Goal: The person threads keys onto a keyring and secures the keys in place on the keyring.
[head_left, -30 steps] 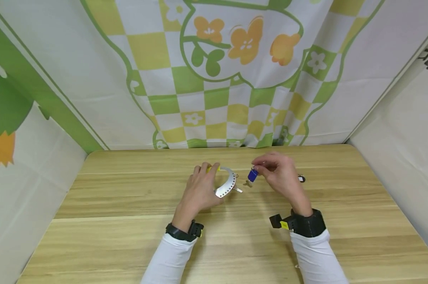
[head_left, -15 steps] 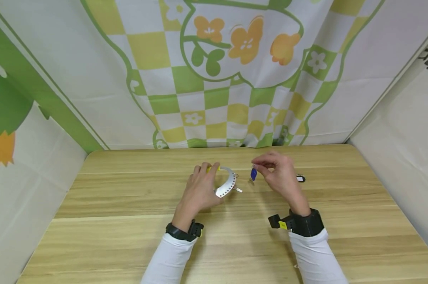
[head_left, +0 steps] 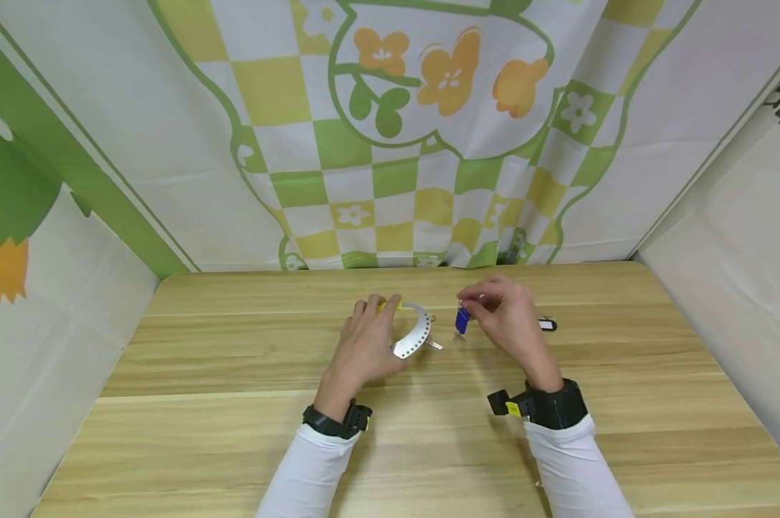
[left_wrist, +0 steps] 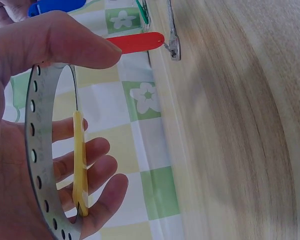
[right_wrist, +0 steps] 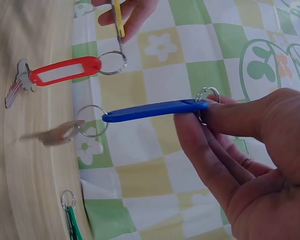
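My left hand [head_left: 362,342] holds up a curved metal plate [left_wrist: 46,150] edged with a row of holes, thumb on one side and fingers by its yellow grip [left_wrist: 80,165]. From one hole, a red key tag [right_wrist: 65,71] hangs on a ring, with a silver key [right_wrist: 19,82] below it. To the right, my right hand [head_left: 503,316] pinches a blue key tag [right_wrist: 150,110] at its upper ring between thumb and forefinger. A brass-coloured key [right_wrist: 55,135], blurred, dangles from that tag's lower ring. The blue tag and the plate are apart.
A black-edged key tag with a white label [head_left: 547,325] lies on the wooden table [head_left: 234,446] behind the right hand. In the right wrist view a green tag [right_wrist: 72,222] with a ring lies there too. A patterned curtain [head_left: 390,194] hangs along the back edge.
The blue tag and its key have swung and turned under the right hand, which has shifted slightly left. More of the black-edged tag shows now. The left hand stays put.
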`<move>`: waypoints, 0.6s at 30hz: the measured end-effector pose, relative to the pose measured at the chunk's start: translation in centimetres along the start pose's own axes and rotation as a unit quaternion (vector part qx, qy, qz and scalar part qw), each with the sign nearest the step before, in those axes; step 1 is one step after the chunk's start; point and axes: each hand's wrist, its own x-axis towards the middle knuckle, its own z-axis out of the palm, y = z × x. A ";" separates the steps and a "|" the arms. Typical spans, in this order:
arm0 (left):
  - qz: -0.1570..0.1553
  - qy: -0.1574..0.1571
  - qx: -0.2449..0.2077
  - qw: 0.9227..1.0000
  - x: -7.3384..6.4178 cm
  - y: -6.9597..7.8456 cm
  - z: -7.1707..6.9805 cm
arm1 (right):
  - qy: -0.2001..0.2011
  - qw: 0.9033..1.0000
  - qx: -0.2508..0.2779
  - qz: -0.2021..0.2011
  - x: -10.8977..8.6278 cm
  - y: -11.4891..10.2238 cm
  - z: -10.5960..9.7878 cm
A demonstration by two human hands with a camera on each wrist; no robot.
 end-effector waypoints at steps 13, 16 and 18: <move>-0.003 0.005 0.006 1.000 0.1 0.0 -0.2 | -0.064 0.988 0.094 0.101 -0.1 0.9 1.7; -0.003 0.005 0.007 1.000 0.1 0.0 -0.3 | -0.081 0.984 0.107 0.116 -0.2 0.7 2.0; -0.003 0.006 0.007 1.000 0.1 0.0 -0.3 | -0.093 0.982 0.105 0.123 -0.2 0.6 2.3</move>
